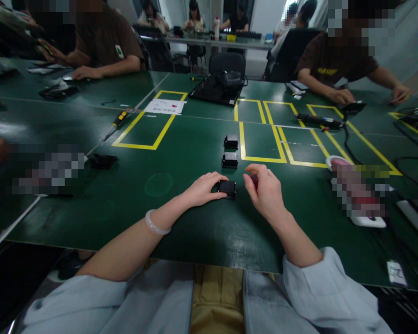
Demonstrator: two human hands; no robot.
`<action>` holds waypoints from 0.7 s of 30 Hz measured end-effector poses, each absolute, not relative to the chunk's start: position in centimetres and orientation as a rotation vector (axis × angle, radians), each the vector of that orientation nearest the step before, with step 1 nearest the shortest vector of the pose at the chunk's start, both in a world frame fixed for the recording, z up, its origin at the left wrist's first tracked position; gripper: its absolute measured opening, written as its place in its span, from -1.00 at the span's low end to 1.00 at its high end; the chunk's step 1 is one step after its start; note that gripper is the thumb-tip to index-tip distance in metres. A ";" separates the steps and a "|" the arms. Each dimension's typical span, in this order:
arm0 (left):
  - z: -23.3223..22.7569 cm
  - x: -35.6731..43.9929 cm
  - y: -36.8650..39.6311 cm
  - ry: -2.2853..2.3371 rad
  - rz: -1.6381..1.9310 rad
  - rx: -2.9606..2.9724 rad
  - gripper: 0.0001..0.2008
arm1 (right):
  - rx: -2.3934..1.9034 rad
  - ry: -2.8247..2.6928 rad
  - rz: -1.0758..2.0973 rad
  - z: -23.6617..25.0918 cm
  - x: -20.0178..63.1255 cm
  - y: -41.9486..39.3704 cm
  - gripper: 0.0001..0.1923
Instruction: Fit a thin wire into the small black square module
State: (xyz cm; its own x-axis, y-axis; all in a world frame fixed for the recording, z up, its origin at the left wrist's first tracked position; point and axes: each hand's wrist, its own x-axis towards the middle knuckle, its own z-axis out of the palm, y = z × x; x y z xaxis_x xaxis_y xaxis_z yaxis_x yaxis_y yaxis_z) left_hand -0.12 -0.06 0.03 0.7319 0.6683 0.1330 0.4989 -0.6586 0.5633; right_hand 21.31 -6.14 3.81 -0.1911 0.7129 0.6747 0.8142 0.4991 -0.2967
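Left hand (204, 188) resting on the green table (181, 232), fingers curled around the left side of a small black block (227, 188) and gripping it, a pale bangle (155, 223) on the wrist. Right hand (266, 190) just right of that block, fingers pinched together on a small dark red thing (254, 180), too little of it showing to name; whether it touches the block, impossible to tell. Hands close together, with the block between them, flat on the table near the front edge.

Straight beyond the held block, a second black block (230, 160), and just beyond that a third (231, 141), all three in a short line and apart from each other. Right of that line, yellow taped boxes (264, 139) on the table. Left of the line and further back, another yellow taped rectangle (149, 127) with a white paper (165, 106) at its far end and a yellow-and-black screwdriver (118, 120) just outside its left edge. Well left of the held block, a flat black piece (102, 161). Far beyond the three blocks, a black tray (218, 88) with dark gear on it. Well to the right of the held block, a long black tool (318, 120) with cables trailing off. Other people seated at the far left and far right of the table, their hands on it.
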 end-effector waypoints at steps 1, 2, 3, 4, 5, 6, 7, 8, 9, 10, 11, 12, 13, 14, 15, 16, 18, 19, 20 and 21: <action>0.0 -0.1 -0.1 0.881 0.457 2.429 -0.62 | -1.254 -1.938 -0.159 3.7 21.3 -6.1 -0.87; 0.0 -0.1 -0.1 0.878 0.463 2.426 -0.62 | -1.254 -1.929 -0.151 3.6 21.3 -6.1 -0.88; -0.1 -0.1 -0.1 0.877 0.468 2.423 -0.63 | -1.261 -1.917 -0.141 3.6 21.4 -6.1 -0.89; -0.1 -0.1 -0.1 0.875 0.472 2.422 -0.62 | -1.268 -1.909 -0.133 3.5 21.4 -6.1 -0.89; -0.1 -0.1 -0.1 0.873 0.476 2.422 -0.62 | -1.273 -1.903 -0.128 3.5 21.4 -6.1 -0.89; -0.2 -0.1 -0.1 0.871 0.477 2.422 -0.62 | -1.273 -1.901 -0.129 3.5 21.5 -6.1 -0.88; -0.2 -0.1 -0.1 0.870 0.479 2.422 -0.62 | -1.268 -1.903 -0.132 3.5 21.5 -6.1 -0.88; -0.1 -0.1 -0.1 0.873 0.476 2.421 -0.62 | -1.259 -1.907 -0.138 3.6 21.5 -6.1 -0.88; -0.1 -0.1 -0.1 0.879 0.473 2.419 -0.63 | -1.247 -1.913 -0.144 3.6 21.4 -6.2 -0.89; -0.1 -0.1 -0.1 0.890 0.471 2.417 -0.63 | -1.232 -1.918 -0.151 3.7 21.4 -6.1 -0.90; -0.1 -0.1 -0.1 0.894 0.473 2.418 -0.63 | -1.219 -1.921 -0.157 3.7 21.4 -6.1 -0.91; -0.1 -0.1 -0.1 0.893 0.473 2.420 -0.63 | -1.210 -1.925 -0.162 3.8 21.4 -6.1 -0.91; -0.1 -0.1 -0.1 0.893 0.472 2.421 -0.62 | -1.206 -1.925 -0.163 3.8 21.3 -6.1 -0.92; -0.1 -0.1 -0.1 0.891 0.470 2.422 -0.62 | -1.205 -1.923 -0.159 3.9 21.3 -6.1 -0.92; -0.1 -0.1 -0.1 0.889 0.467 2.421 -0.63 | -1.207 -1.921 -0.152 3.9 21.3 -6.1 -0.92; -0.2 -0.1 -0.1 0.889 0.466 2.420 -0.63 | -1.212 -1.919 -0.145 3.9 21.3 -6.1 -0.91; -0.2 -0.1 -0.1 0.888 0.470 2.418 -0.63 | -1.223 -1.921 -0.136 3.9 21.4 -6.2 -0.90; -0.3 -0.1 -0.1 0.888 0.477 2.417 -0.63 | -1.230 -1.924 -0.137 3.9 21.5 -6.2 -0.90; -0.3 -0.1 -0.1 0.887 0.484 2.416 -0.63 | -1.237 -1.927 -0.140 3.8 21.5 -6.2 -0.90; -0.3 -0.1 -0.1 0.885 0.489 2.416 -0.62 | -1.243 -1.930 -0.145 3.7 21.6 -6.2 -0.89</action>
State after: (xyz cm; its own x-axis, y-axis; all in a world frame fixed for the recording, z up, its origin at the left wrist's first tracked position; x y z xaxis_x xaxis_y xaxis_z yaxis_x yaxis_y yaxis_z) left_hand -0.06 -0.07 -0.30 0.7216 0.6752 0.1527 0.4890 -0.6534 0.5779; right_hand 21.56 -6.17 3.74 -0.1795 0.7087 0.6823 0.8026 0.5066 -0.3151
